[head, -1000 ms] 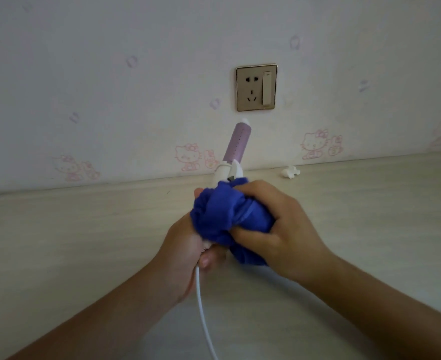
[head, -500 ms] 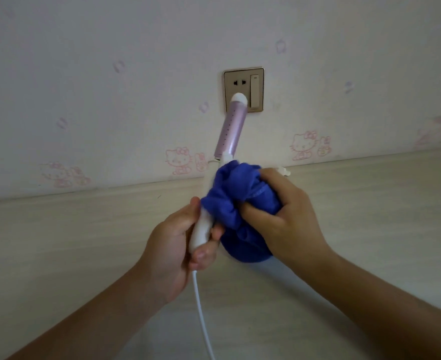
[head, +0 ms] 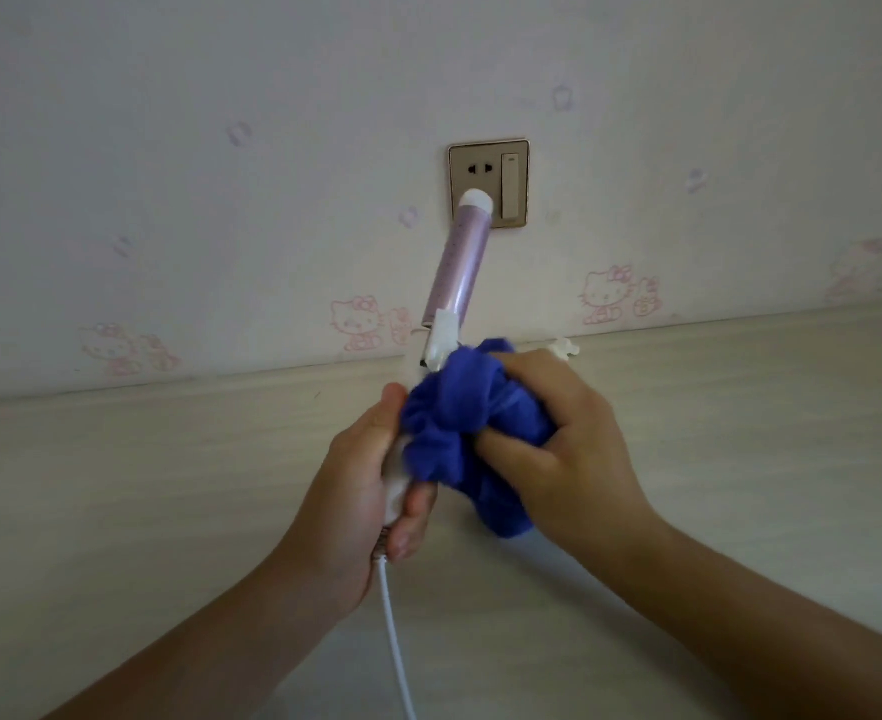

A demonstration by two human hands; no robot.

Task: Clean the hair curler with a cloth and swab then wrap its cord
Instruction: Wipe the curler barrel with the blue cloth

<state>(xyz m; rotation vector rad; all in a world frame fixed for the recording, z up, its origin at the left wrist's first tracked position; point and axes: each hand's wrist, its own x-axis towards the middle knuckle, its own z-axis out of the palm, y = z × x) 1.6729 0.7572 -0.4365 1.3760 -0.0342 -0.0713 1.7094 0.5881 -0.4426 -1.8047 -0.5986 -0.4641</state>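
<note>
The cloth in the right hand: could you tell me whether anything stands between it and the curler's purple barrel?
Nothing visible does. The blue cloth is bunched on the white handle just below the clip, and the purple barrel above it is bare. The left hand grips lower down.

Your left hand (head: 355, 491) grips the white handle of the hair curler (head: 457, 272), its lilac barrel tilted up toward the wall socket (head: 488, 181). Your right hand (head: 558, 444) presses a bunched blue cloth (head: 459, 428) against the handle. The white cord (head: 394, 641) trails down over the pale wooden table (head: 116, 485).
</note>
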